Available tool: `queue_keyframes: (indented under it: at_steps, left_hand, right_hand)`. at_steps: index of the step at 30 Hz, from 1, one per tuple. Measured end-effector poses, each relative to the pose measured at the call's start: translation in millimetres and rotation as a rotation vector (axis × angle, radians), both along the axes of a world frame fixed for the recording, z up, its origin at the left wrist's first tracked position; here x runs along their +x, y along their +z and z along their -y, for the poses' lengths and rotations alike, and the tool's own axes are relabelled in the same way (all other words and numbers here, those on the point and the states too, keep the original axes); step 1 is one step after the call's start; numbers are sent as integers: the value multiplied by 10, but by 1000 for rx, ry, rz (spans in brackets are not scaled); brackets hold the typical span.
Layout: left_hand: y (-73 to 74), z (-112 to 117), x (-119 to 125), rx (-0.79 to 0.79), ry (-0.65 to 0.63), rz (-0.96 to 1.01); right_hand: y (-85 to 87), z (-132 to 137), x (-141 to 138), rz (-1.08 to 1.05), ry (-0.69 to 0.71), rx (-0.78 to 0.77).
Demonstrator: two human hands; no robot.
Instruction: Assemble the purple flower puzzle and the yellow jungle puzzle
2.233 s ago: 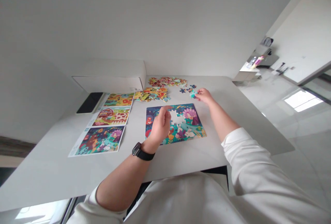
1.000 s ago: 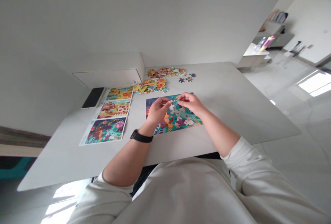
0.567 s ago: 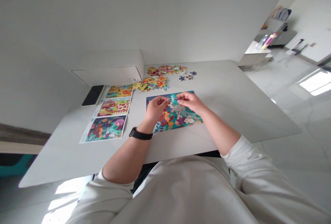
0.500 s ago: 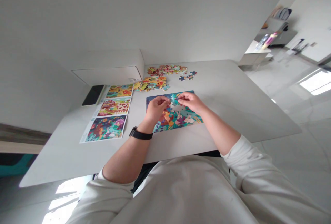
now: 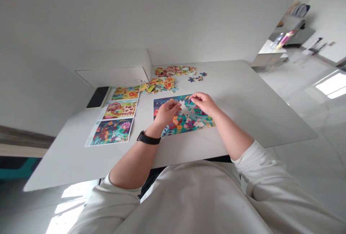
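Note:
A colourful animal jigsaw puzzle lies flat on the white table in front of me, with a small white gap near its upper middle. My right hand pinches a small teal puzzle piece at that gap; the piece is mostly hidden by my fingers. My left hand, with a black watch on the wrist, is curled. Its fingertips rest on the puzzle just left of the gap.
Loose pieces lie behind the puzzle: an orange-yellow pile, a reddish pile and a few blue pieces. A sheet with three puzzle pictures, a dark phone and a white box are at the left.
My right hand took a teal piece from the blue pieces at the back and brought it over the puzzle. Both hands met at the gap and have lowered onto it.

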State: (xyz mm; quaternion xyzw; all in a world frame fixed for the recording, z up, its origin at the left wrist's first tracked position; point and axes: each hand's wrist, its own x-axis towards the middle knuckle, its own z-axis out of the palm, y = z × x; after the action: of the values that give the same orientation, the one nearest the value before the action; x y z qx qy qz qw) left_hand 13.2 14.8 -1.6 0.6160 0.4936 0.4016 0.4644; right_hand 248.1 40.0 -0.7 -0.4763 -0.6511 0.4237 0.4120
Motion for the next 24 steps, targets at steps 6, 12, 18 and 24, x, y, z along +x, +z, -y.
queue_keyframes:
  at_steps: [6, 12, 18, 24]
  left_hand:
    - [-113, -49, -13, 71, -68, -129]
    - [-86, -21, -15, 52, -152, -145]
    - [-94, -10, -17, 60, -132, -176]
    - [-118, -25, -7, 46, 0, -155]
  right_hand:
    - [-14, 12, -19, 38, 147, 17]
    - [-80, -15, -49, 14, 156, 16]
    - [-30, 2, -33, 14, 142, 1]
    - [14, 16, -7, 1, 96, -140]
